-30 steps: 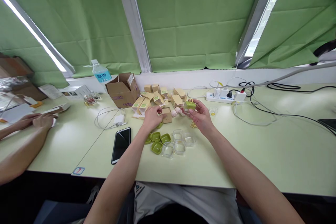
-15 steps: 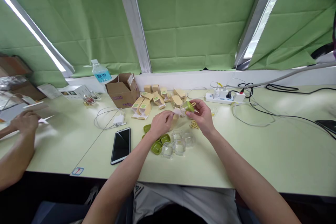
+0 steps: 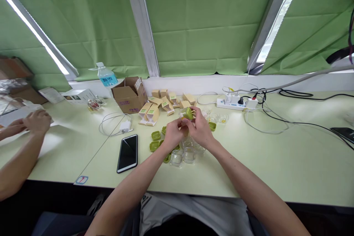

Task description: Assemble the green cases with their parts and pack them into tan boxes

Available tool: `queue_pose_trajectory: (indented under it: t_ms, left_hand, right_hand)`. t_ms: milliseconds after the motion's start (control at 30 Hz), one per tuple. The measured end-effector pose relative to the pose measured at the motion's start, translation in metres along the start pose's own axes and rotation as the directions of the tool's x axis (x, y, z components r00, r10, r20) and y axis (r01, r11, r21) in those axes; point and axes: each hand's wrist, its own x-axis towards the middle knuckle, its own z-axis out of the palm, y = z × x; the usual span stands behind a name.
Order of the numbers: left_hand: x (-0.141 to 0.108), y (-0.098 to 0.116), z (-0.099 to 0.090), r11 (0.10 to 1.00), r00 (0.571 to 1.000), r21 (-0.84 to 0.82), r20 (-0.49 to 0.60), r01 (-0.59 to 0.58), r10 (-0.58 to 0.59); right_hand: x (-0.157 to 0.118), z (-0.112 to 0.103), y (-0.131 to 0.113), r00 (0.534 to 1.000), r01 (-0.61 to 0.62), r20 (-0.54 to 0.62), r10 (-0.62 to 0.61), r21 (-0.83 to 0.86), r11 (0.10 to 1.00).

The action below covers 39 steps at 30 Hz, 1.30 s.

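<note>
A small green plastic piece [image 3: 188, 113] is pinched in the fingers of my right hand [image 3: 201, 127]. Close against it is my left hand [image 3: 174, 132], its fingers pressed together; what they hold is too small to make out. Several green square cups [image 3: 156, 135] lie left of and below my hands. Clear plastic cups [image 3: 176, 158] stand just in front of them, and more clear pieces [image 3: 223, 118] lie behind to the right, near another green cup [image 3: 212, 126].
Small cardboard boxes [image 3: 152, 113] and a larger open carton [image 3: 129, 96] stand at the back. A phone [image 3: 127, 153] and a white charger [image 3: 125, 126] lie left. A power strip [image 3: 231, 104] with cables is back right. Another person's hand [image 3: 38, 121] works far left.
My right hand has moved left with the green piece, and my left hand has come in close to it. The other person's hands have shifted right.
</note>
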Motion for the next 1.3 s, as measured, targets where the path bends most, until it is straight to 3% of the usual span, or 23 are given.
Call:
queue_pose_trajectory:
  t_ms: [267,467,633,1033,1167,1300]
  left_hand:
    - [0.002,-0.001,-0.003,0.998,0.998,0.026,0.022,0.052,-0.052]
    - [0.003,-0.005,0.0,0.987,0.987,-0.062,0.058,0.151,-0.147]
    - [0.002,-0.008,0.0,0.981,0.981,-0.092,0.107,0.171,-0.161]
    - [0.0,-0.01,-0.001,0.999,0.99,-0.002,0.132,0.039,-0.039]
    - [0.001,-0.01,-0.002,0.998,0.992,0.017,0.11,0.055,-0.057]
    - [0.001,-0.007,-0.003,0.997,0.993,-0.002,0.09,0.073,-0.073]
  right_hand:
    - [-0.002,-0.015,-0.005,1.0,0.021,0.029,-0.01,-0.401,0.916]
    - [-0.005,-0.019,-0.019,0.997,0.006,0.064,0.054,-0.701,0.713]
    - [-0.005,-0.016,-0.018,0.993,0.0,0.071,0.097,-0.809,0.588]
    - [-0.01,-0.016,-0.004,0.959,0.173,0.274,0.071,-0.766,0.619]
    - [-0.007,-0.022,0.0,0.964,0.182,0.264,0.023,-0.721,0.668]
    - [-0.002,-0.034,0.007,0.981,0.171,0.181,-0.072,-0.621,0.765]
